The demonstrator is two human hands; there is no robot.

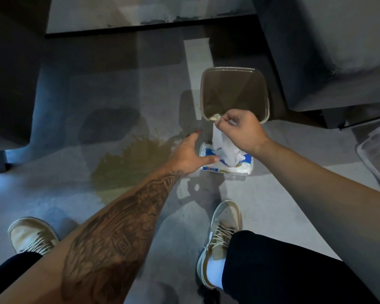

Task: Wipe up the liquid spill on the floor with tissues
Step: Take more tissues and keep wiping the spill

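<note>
Yellowish-brown liquid spill point(127, 163) lay in an irregular puddle on the grey concrete floor point(53, 194), left of centre and ahead of the person's feet, with a thin tongue running toward the upper right. Just to its right sat a blue-and-white plastic tissue pack point(228, 166), clear of the puddle's main body.

A white tissue point(219, 142) stood partly drawn up out of the pack's top opening. Its upper end was pinched between the curled fingers and thumb of the right hand point(239, 130). The left hand point(188, 153) was open, fingers spread over the floor between puddle and pack, its thumb at the pack's left edge. Whether it pressed on the pack could not be told. The tattooed left forearm point(119, 227) crossed the puddle's lower right edge and hid part of it.

Directly behind the pack stood a square, round-cornered translucent waste bin point(230, 68) with pale crumpled scraps point(214, 116) at its bottom. The right hand overlapped its near rim.

A tan-and-white laced left sneaker point(31, 235) stood below the puddle, and the matching right sneaker point(225, 224) below the pack. A dark furniture block point(9, 84) bounded the floor on the left, and a dark cabinet point(316, 51) rose right of the bin. A clear plastic container point(375, 154) lay at the right edge.
</note>
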